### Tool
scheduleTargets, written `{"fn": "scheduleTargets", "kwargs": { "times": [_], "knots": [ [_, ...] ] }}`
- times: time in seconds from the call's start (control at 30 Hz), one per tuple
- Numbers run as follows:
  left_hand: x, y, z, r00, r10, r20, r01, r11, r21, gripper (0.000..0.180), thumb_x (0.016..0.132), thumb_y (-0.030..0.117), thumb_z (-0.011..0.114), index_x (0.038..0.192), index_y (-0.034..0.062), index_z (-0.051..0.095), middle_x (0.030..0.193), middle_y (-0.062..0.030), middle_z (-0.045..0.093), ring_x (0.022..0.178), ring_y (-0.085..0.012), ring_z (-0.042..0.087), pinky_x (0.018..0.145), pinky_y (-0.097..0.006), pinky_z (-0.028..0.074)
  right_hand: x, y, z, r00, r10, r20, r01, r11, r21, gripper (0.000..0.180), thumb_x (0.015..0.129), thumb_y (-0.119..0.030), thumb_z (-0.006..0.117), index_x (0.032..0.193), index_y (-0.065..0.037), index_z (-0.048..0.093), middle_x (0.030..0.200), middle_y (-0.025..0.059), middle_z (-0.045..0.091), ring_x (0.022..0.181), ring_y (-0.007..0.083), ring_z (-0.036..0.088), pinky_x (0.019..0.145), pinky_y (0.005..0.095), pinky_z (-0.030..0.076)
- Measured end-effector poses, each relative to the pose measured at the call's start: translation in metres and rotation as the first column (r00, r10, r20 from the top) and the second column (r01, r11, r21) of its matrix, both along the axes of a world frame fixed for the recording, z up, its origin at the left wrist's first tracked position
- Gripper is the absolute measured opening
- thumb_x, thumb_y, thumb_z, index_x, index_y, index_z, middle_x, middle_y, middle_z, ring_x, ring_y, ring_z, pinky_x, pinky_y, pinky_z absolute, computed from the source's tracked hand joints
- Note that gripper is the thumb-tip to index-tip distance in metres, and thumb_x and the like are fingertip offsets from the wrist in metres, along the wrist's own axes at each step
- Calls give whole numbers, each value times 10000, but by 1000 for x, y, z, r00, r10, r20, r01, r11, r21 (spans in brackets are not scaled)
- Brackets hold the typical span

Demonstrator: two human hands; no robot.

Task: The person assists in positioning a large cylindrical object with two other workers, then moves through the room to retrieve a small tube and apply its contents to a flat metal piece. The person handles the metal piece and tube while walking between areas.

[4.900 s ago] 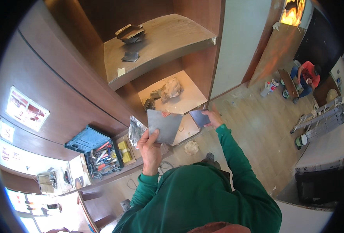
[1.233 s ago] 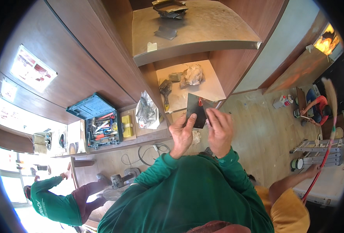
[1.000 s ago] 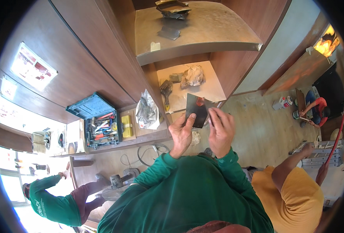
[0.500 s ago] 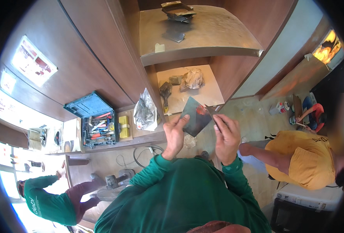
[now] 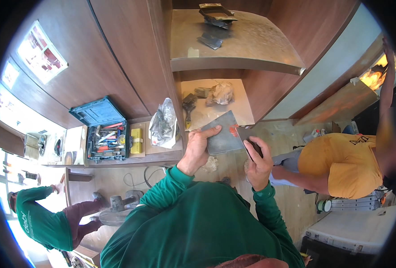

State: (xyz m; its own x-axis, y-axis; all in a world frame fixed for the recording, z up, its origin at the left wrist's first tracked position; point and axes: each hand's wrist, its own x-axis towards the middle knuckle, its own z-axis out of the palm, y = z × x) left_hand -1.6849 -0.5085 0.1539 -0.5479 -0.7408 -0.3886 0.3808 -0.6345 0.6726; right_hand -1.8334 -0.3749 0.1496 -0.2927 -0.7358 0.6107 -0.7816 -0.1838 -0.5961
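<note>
My left hand [image 5: 198,147] grips a flat grey metal plate [image 5: 224,136] by its near left edge, holding it out at chest height. A smear of orange-red paste sits on the plate's right edge. My right hand [image 5: 258,161] is closed on a dark putty knife [image 5: 248,139] whose blade touches that right edge. Both green sleeves come up from the lower edge. Below the plate lies a wooden cabinet shelf [image 5: 236,102] with a crumpled bag and small tools.
An upper shelf [image 5: 251,44] carries dark scraps. To the left are an open blue tool case [image 5: 101,129], a yellow box [image 5: 136,140] and a grey plastic bag [image 5: 163,125]. A person in a yellow shirt [image 5: 341,163] stands close on the right. Another person in green [image 5: 41,223] bends at lower left.
The person in yellow has moved in on the right, close to my right arm. My hands still hold the plate and knife together, shifted slightly lower in view.
</note>
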Motion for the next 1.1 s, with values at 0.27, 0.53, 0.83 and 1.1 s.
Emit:
{"fn": "scheduleTargets", "kwargs": {
  "times": [0.27, 0.53, 0.83, 1.1],
  "knots": [
    [1, 2, 3, 985, 11, -173, -2, 999, 50, 283, 864, 72, 632, 1093, -83, 570, 1024, -147, 649, 866, -231, 661, 803, -384, 550, -25, 14, -17, 999, -28, 21, 25, 990, 141, 264, 865, 55, 556, 1091, -24, 667, 1131, 129, 599, 996, 234, 593, 915, 324, 447],
    [-19, 12, -24, 985, 23, -172, -6, 995, 98, 299, 825, 49, 691, 1080, -70, 590, 1013, -122, 656, 885, -213, 653, 785, -353, 537, 18, -12, -10, 703, 61, 709, 36, 992, -122, 280, 939, -66, 552, 1190, 51, 597, 1136, 54, 613, 980, 139, 554, 884, 252, 419],
    [-2, -1, -21, 985, 163, -57, -159, 985, 68, 214, 806, 20, 699, 976, -90, 627, 937, -144, 674, 809, -205, 666, 749, -337, 555, 7, 22, -27, 958, -27, 285, -1, 995, 99, 262, 901, -41, 569, 1152, -32, 644, 1078, 106, 632, 995, 209, 600, 877, 281, 458],
    [-5, 15, -24, 957, 221, -189, -247, 960, -131, 167, 832, 14, 677, 980, -62, 664, 902, -88, 678, 767, -145, 633, 687, -274, 504, 27, 2, -23, 189, 181, 965, 192, 957, -217, 244, 895, -135, 609, 1035, 64, 604, 991, 78, 642, 888, 153, 609, 810, 289, 475]
  ]
}}
